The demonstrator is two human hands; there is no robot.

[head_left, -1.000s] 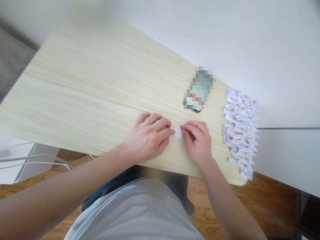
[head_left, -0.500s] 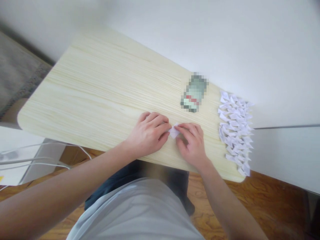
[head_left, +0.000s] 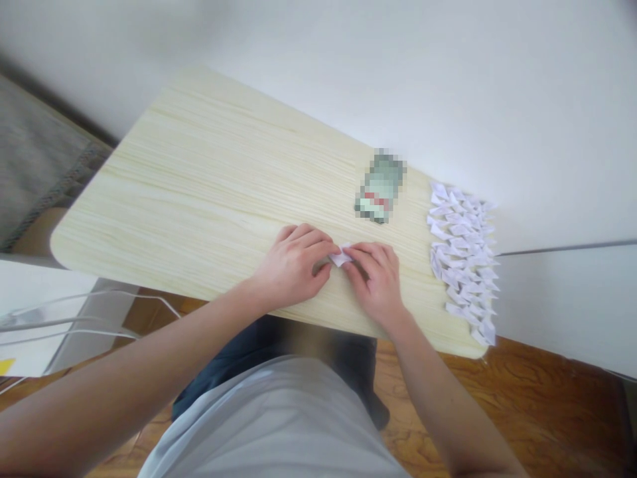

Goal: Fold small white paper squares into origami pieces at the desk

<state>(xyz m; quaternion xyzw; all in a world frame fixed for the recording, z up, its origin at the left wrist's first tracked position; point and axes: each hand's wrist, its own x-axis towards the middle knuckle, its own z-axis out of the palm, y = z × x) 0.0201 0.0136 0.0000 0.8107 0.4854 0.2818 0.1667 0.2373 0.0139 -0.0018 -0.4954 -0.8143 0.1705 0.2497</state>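
Note:
A small white folded paper piece (head_left: 341,257) lies on the pale wooden table (head_left: 209,179) near its front edge. My left hand (head_left: 293,265) presses on its left side with curled fingers. My right hand (head_left: 374,279) pinches its right side, fingers closed over it. Most of the paper is covered by my fingertips. Both hands meet at the piece and rest on the tabletop.
Several small folded white paper pieces (head_left: 462,255) lie in rows at the table's right end. A blurred-out object (head_left: 379,186) lies behind my right hand. A white wall runs behind the table; white cables (head_left: 74,318) hang at the lower left.
My hands have closed in on the paper piece, hiding more of it. The view has shifted, so the table and the hands sit further left in the frame.

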